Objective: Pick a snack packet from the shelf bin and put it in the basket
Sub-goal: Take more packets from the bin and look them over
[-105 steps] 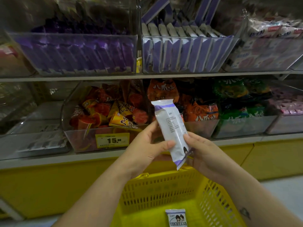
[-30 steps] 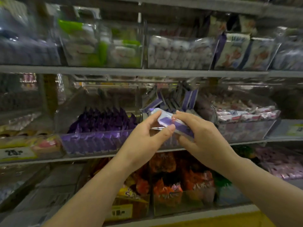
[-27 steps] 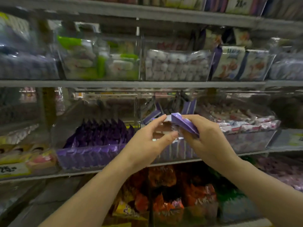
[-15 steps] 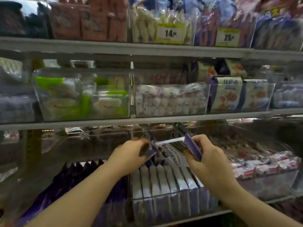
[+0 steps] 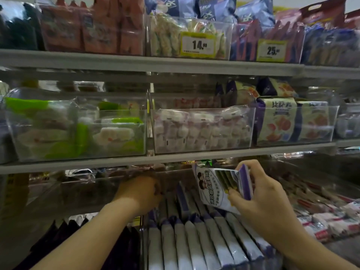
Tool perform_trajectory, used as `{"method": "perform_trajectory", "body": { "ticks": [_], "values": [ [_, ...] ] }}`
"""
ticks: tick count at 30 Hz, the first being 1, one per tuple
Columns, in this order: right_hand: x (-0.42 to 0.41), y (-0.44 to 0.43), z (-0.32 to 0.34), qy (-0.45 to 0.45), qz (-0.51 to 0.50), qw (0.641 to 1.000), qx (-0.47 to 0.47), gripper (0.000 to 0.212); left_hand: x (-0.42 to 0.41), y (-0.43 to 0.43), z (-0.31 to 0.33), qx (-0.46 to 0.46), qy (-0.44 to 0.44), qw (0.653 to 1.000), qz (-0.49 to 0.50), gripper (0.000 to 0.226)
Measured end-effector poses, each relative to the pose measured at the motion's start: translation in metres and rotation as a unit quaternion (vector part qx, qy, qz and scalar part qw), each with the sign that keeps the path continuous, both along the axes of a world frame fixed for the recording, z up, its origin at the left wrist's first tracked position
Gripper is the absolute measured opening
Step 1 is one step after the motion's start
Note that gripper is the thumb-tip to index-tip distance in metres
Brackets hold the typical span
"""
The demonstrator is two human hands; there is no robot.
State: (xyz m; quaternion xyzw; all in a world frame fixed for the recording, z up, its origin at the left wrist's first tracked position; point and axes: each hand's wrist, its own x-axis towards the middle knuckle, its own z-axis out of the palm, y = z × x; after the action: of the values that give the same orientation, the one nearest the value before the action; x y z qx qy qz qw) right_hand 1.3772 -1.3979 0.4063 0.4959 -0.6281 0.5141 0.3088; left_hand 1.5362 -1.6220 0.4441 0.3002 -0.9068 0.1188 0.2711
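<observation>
The right hand [image 5: 261, 199] is gripping a snack packet [image 5: 214, 190], white with purple edges and a cartoon print. Its thumb is pressing the packet's lower face while its fingers are curling over the purple upper edge. The packet is bending in the grip. It is hanging just above the row of matching packets [image 5: 194, 240], which are standing on edge in the shelf bin [image 5: 144, 242] beneath that hand.

The left hand [image 5: 139, 191] is reaching into the far end of the same bin, knuckles up. Its fingertips are going out of sight among the packet tops, so I cannot tell whether it is holding anything. It is sitting well apart from the packet, off to the right hand's left.

Below and outside the left hand, dark purple packets [image 5: 78, 240] are filling the neighbouring bin. Beyond the right hand's outer side, pink and white packets [image 5: 331, 221] are lying in a heap. A grey shelf edge [image 5: 116, 162] is running just above both hands. Higher still, yellow price tags reading 14 [image 5: 198, 44] and 25 [image 5: 271, 50] are showing.
</observation>
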Motion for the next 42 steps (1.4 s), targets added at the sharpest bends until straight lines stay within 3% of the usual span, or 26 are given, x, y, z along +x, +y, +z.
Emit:
{"method": "perform_trajectory", "body": {
  "ticks": [4,9,13,22,27,33,36,39,42],
  "values": [
    [0.006,-0.011,0.000,-0.010,0.048,0.998,-0.026,0.038,0.000,-0.004,-0.004,0.012,0.001,1.000,-0.010,0.013],
    [0.021,-0.052,-0.004,-0.014,0.095,0.995,0.009,0.037,-0.003,-0.008,-0.007,0.027,0.027,0.999,-0.030,0.012],
    [0.031,-0.087,-0.006,-0.002,0.044,0.998,0.055,0.037,-0.003,-0.008,-0.009,0.047,0.034,0.998,-0.029,0.021],
    [0.046,-0.112,0.004,0.126,-0.036,0.990,0.059,0.035,-0.005,-0.007,-0.012,0.044,0.051,0.997,-0.030,0.026],
    [0.043,-0.135,0.007,0.144,-0.097,0.976,0.133,0.045,-0.004,-0.006,-0.013,0.062,0.077,0.994,-0.039,0.029],
    [0.023,-0.152,0.011,0.095,-0.063,0.977,0.181,0.051,-0.003,-0.008,-0.014,0.045,0.086,0.994,-0.047,0.022],
    [0.014,-0.149,0.015,0.106,0.038,0.962,0.248,0.057,-0.002,-0.009,-0.015,0.041,0.090,0.993,-0.063,0.019],
    [0.005,-0.138,0.023,0.098,0.148,0.935,0.307,0.050,0.000,-0.011,-0.014,0.041,0.093,0.991,-0.083,0.010],
    [-0.003,-0.129,0.025,0.119,0.109,0.934,0.318,0.051,-0.003,-0.008,-0.012,-0.010,0.059,0.996,-0.072,0.037]
  ]
}}
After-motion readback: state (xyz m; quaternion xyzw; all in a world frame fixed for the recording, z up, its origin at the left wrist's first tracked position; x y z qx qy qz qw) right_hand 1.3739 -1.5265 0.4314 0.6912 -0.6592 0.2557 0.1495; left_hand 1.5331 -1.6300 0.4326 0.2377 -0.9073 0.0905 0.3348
